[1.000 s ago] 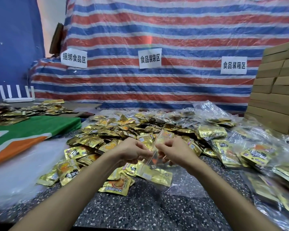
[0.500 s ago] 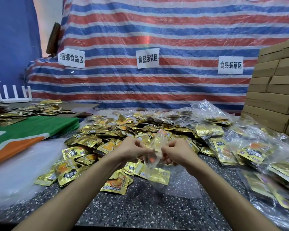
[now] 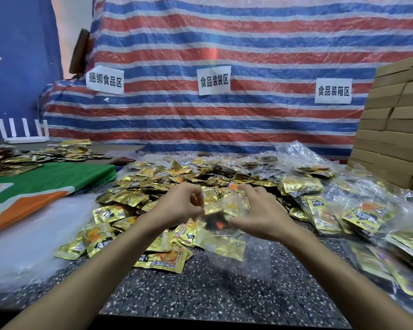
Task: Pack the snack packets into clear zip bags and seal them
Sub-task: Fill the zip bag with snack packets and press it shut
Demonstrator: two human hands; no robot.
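Clear zip bag (image 3: 227,231): one, blurred, held above the near edge of the snack packet heap (image 3: 200,173), with a gold packet (image 3: 221,207) at its mouth.
Head view.
Left hand (image 3: 180,206): over the heap's near edge, forearm rising from the lower left, fingers curled, pinching the bag's left rim.
Right hand (image 3: 262,215): just right of the bag, back upward, fingers reaching forward across the mouth, thumb beneath; grip not discernible.
Filled bags (image 3: 358,215): right of the heap.
Speckled tabletop (image 3: 200,294): nearer than the heap.

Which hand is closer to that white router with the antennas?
Left. The left hand, pinching the zip bag, lies right of the router and nearer the camera; the right hand is farther right, beyond the bag.
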